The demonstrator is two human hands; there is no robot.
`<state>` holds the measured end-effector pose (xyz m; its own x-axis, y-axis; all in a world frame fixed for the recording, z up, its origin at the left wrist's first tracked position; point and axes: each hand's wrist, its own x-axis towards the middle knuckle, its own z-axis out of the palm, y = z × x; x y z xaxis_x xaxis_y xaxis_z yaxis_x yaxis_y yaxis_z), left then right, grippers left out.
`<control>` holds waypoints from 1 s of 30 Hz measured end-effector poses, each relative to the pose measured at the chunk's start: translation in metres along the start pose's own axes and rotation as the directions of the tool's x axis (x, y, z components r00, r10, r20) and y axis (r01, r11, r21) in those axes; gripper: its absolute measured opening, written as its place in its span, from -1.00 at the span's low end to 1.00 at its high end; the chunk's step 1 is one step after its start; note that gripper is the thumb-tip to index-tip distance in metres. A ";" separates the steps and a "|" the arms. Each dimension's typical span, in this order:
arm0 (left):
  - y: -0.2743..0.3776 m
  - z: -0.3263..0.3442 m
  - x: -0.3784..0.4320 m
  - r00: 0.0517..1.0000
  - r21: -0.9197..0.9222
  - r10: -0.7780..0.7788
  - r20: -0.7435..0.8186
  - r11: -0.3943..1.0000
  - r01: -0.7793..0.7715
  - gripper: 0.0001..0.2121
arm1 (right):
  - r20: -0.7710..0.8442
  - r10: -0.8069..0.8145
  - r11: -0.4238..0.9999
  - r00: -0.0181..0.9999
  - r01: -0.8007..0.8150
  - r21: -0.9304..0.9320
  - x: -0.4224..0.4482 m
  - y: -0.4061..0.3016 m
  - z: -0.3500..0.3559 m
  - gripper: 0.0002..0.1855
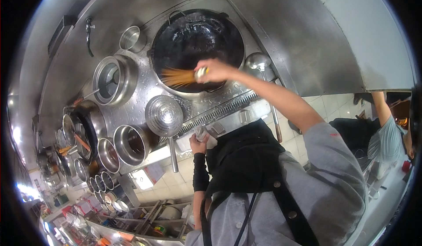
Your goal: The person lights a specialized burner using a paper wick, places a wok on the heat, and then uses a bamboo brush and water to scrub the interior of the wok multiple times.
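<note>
My right hand grips the bound handle of a bamboo wok brush. The brush lies across the near left side of a large black wok, its bristles pointing left. Wet, shiny patches show on the wok's far inner wall. My left hand clutches a crumpled whitish cloth by the stove's front edge. Left of the wok, a perforated strainer ladle rests with its handle jutting over that edge. On the wok's right lies a long-handled ladle.
The wet steel stove top carries a small pot, a larger nested pot and a pot of dark liquid. A slotted drain runs along the front. A faucet hangs from the back wall. Another person is at the far right.
</note>
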<state>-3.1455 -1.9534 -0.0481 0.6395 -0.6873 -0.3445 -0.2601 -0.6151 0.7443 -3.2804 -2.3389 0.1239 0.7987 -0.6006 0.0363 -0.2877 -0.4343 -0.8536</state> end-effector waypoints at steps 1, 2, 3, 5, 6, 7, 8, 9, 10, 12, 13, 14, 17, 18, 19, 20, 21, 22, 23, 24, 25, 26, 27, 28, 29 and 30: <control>-0.006 -0.001 -0.005 0.999 0.023 0.032 -0.038 0.999 -0.031 -0.22 | 0.015 0.237 0.967 0.971 -0.237 0.089 0.005 0.004 -0.024 -0.43; -0.011 0.000 -0.006 0.995 0.049 0.064 -0.076 0.997 -0.060 -0.22 | -0.076 0.287 0.938 0.955 -0.296 -0.178 0.016 0.007 -0.048 -0.50; -0.007 0.001 0.000 0.990 0.082 0.116 -0.085 0.991 -0.109 -0.23 | -0.352 0.355 0.816 0.866 -0.471 -0.336 0.011 0.011 -0.060 -0.52; 0.011 0.003 0.003 0.973 0.124 0.223 -0.067 0.969 -0.213 -0.26 | -0.454 0.302 0.659 0.838 -0.528 -0.535 -0.003 0.015 -0.044 -0.50; 0.017 0.004 0.003 0.970 0.096 0.233 -0.070 0.969 -0.226 -0.26 | -0.434 0.297 0.612 0.850 -0.519 -0.597 -0.006 0.011 -0.030 -0.49; 0.021 0.007 0.003 0.969 0.061 0.236 -0.075 0.971 -0.232 -0.26 | -0.287 0.355 0.649 0.890 -0.455 -0.610 -0.012 0.000 -0.015 -0.47; 0.004 0.003 0.006 0.986 0.053 0.143 -0.088 0.989 -0.138 -0.25 | -0.121 0.296 0.807 0.948 -0.315 -0.499 -0.020 -0.031 0.002 -0.45; 0.006 0.004 0.007 0.988 0.099 0.118 -0.103 0.989 -0.108 -0.25 | 0.008 0.229 0.913 0.973 -0.212 -0.348 -0.034 -0.051 0.004 -0.44; 0.010 0.006 0.010 0.989 0.145 0.094 -0.119 0.987 -0.076 -0.24 | 0.120 0.232 0.973 0.965 -0.229 -0.034 -0.035 -0.042 0.000 -0.41; 0.014 0.007 0.013 0.990 0.173 0.060 -0.125 0.984 -0.038 -0.22 | 0.025 0.309 0.947 0.951 -0.305 -0.101 -0.029 -0.015 -0.043 -0.42; 0.013 0.008 0.011 0.990 0.155 0.077 -0.120 0.986 -0.058 -0.22 | -0.044 0.385 0.893 0.922 -0.384 -0.236 -0.029 -0.015 -0.067 -0.44; 0.017 0.010 0.012 0.989 0.142 0.105 -0.100 0.986 -0.090 -0.22 | -0.306 0.320 0.788 0.897 -0.431 -0.440 -0.037 -0.005 -0.069 -0.45; 0.006 0.011 0.011 0.989 0.077 0.123 -0.076 0.990 -0.117 -0.16 | -0.474 0.092 0.560 0.876 -0.439 -0.703 -0.046 -0.030 -0.043 -0.43; -0.003 0.010 0.007 0.988 0.055 0.122 -0.096 0.992 -0.117 -0.14 | -0.244 0.256 0.623 0.936 -0.352 -0.698 -0.042 -0.051 -0.035 -0.41; -0.012 0.009 0.002 0.987 0.038 0.118 -0.105 0.993 -0.115 -0.12 | -0.034 0.360 0.769 0.932 -0.317 -0.555 -0.042 -0.065 -0.031 -0.43; -0.017 0.008 0.001 0.992 0.000 0.106 -0.073 0.994 -0.106 -0.05 | -0.067 0.231 0.871 0.971 -0.237 -0.430 -0.042 -0.054 -0.015 -0.46; -0.008 0.018 -0.003 0.986 0.029 0.165 -0.041 0.986 -0.164 -0.04 | -0.012 0.162 0.974 0.987 -0.162 -0.160 -0.035 -0.016 -0.019 -0.44; -0.009 0.011 -0.008 0.979 0.067 0.193 -0.065 0.980 -0.188 -0.03 | 0.032 0.389 0.921 0.921 -0.388 -0.023 -0.022 -0.026 -0.031 -0.45; -0.004 0.004 -0.012 0.969 0.107 0.230 -0.084 0.969 -0.221 -0.02 | 0.098 0.589 0.796 0.802 -0.596 0.100 -0.013 -0.040 -0.047 -0.47; 0.016 0.009 -0.015 0.974 -0.048 0.227 -0.002 0.973 -0.227 0.04 | -0.301 0.500 0.821 0.812 -0.555 -0.133 -0.022 -0.012 -0.046 -0.49; 0.026 0.011 -0.016 0.965 -0.022 0.262 0.028 0.965 -0.262 0.05 | -0.612 0.258 0.750 0.748 -0.554 -0.362 -0.028 0.014 -0.035 -0.50; 0.021 0.003 -0.020 0.961 0.015 0.274 0.034 0.961 -0.275 0.05 | -0.594 0.154 0.630 0.790 -0.541 -0.557 -0.027 0.013 -0.020 -0.53; 0.016 -0.008 -0.020 0.960 0.052 0.280 0.026 0.958 -0.281 0.06 | -0.454 0.207 0.695 0.866 -0.457 -0.555 -0.024 -0.002 -0.007 -0.51; 0.015 -0.018 -0.026 0.971 0.038 0.238 0.027 0.970 -0.239 0.06 | -0.294 0.240 0.751 0.925 -0.369 -0.548 -0.029 -0.022 0.002 -0.50; 0.016 -0.029 -0.031 0.973 0.030 0.229 0.022 0.973 -0.229 0.05 | -0.122 0.259 0.800 0.958 -0.284 -0.529 -0.037 -0.040 0.006 -0.49; 0.019 -0.038 -0.036 0.975 0.021 0.223 0.021 0.975 -0.223 0.03 | -0.104 0.098 0.907 0.990 -0.132 -0.401 -0.048 -0.050 0.003 -0.57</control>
<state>-3.1462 -1.9255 0.0003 0.5497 -0.8152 -0.1822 -0.4113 -0.4540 0.7904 -3.3031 -2.2861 0.1628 0.7076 -0.7066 0.0066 -0.5779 -0.5840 -0.5701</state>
